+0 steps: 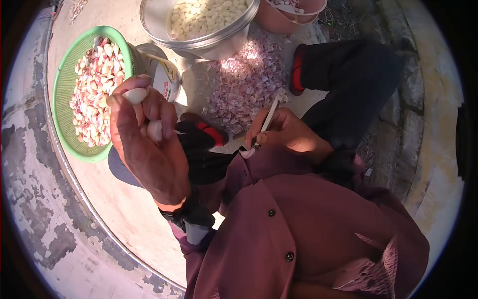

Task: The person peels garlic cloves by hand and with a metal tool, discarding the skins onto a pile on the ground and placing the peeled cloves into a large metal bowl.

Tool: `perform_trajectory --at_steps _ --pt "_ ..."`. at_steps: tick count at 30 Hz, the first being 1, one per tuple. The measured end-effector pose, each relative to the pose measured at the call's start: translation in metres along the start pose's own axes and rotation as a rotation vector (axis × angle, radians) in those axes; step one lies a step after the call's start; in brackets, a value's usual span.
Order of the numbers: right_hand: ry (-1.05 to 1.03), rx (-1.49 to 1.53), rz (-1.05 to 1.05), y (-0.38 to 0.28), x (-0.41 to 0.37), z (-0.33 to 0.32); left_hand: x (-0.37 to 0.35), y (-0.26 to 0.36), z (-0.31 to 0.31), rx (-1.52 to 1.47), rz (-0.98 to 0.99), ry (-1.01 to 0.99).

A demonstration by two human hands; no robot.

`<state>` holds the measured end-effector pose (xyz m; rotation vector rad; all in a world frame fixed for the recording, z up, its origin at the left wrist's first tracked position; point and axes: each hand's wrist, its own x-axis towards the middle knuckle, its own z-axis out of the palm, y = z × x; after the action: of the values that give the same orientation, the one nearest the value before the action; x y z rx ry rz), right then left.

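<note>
Raised in front of the green basket, my left hand is closed on garlic cloves. One smooth pale garlic clove is pinched at the thumb and fingertips, and a second garlic clove lies lower, under the curled fingers. My right hand, low over my lap, grips a small knife whose slim pale handle points up and away from me. Just below the right fingertips, a curved whitish piece of garlic shows against my shirt. The green mesh basket holds pinkish unpeeled garlic cloves.
A large round tub of peeled garlic cloves stands ahead. To its right is a pink bucket. Loose garlic skins are heaped between my feet. A white bucket sits behind my left hand, beside the basket.
</note>
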<state>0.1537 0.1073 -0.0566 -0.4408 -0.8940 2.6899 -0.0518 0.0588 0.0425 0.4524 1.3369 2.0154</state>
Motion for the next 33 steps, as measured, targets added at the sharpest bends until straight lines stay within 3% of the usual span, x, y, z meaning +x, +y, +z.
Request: perform_trajectory --at_steps 4,6,8,11,12,14,15,16,17,19,22,27,33 --pt "0.081 -0.146 0.021 0.016 0.007 -0.018 0.086 0.028 0.036 0.299 0.411 -0.1" --pt "0.093 -0.053 0.033 0.017 0.007 -0.016 0.124 0.025 0.043 0.531 0.366 -0.176" --pt "0.101 -0.058 0.007 0.009 0.004 -0.015 0.131 0.016 0.04 0.531 0.397 -0.156" --pt "0.149 0.016 -0.005 0.008 0.002 -0.021 0.115 0.004 0.024 0.191 -0.017 -0.309" --pt "0.169 0.079 0.001 0.008 0.002 -0.024 0.1 -0.003 0.021 0.064 -0.13 -0.275" --pt "0.203 0.089 0.005 0.012 0.005 -0.028 0.066 -0.021 0.012 0.09 -0.21 -0.175" --pt "0.239 0.09 -0.002 0.015 0.007 -0.031 0.056 -0.033 -0.008 0.074 -0.269 -0.273" --pt "0.254 -0.168 0.02 0.02 0.011 -0.039 0.039 -0.043 -0.015 0.037 -0.339 -0.245" --pt "0.251 -0.162 0.037 0.023 0.011 -0.039 0.019 -0.048 -0.016 0.08 -0.377 -0.204" --pt "0.396 -0.298 -0.075 0.032 0.013 -0.036 -0.014 -0.058 -0.025 0.137 -0.451 -0.179" --pt "0.418 -0.336 -0.294 0.033 0.017 -0.039 -0.047 -0.072 -0.043 0.078 -0.461 -0.189" --pt "0.351 -0.336 -0.203 0.009 0.014 -0.012 -0.07 -0.078 -0.057 -0.027 -0.597 -0.128" --pt "0.205 -0.314 -0.324 0.011 0.017 0.013 -0.081 -0.067 -0.045 -0.219 -0.591 -0.056"
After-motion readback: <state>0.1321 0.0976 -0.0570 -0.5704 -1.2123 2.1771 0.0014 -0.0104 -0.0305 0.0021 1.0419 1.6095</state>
